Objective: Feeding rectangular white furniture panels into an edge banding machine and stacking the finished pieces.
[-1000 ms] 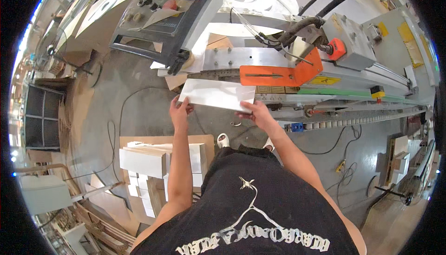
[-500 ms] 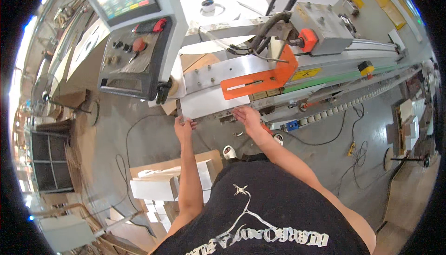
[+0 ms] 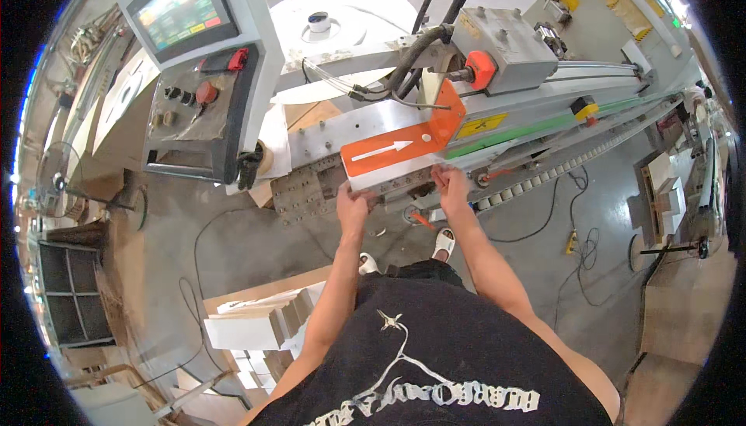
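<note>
A white board (image 3: 392,174) lies on the metal bed of a machine, its far part covered by an orange guard plate (image 3: 368,165) with a white arrow on it. My left hand (image 3: 355,205) grips the near edge at the board's left end, thumb on top and fingers curled. At the right end, my right hand (image 3: 452,187) has its fingers pinched together on the same edge. Both forearms reach forward over the front of the machine.
A control panel (image 3: 186,107) with a screen and knobs stands at the left. Stacked white boards (image 3: 245,331) sit low by my left arm. Behind the bed is a round white table (image 3: 365,6). A roller track (image 3: 536,181) runs off to the right. Cables (image 3: 203,286) cross the floor.
Both hands have moved to the right along the machine with the white board. It has slid under the orange guard, leaving the drilled metal bed exposed on the left.
</note>
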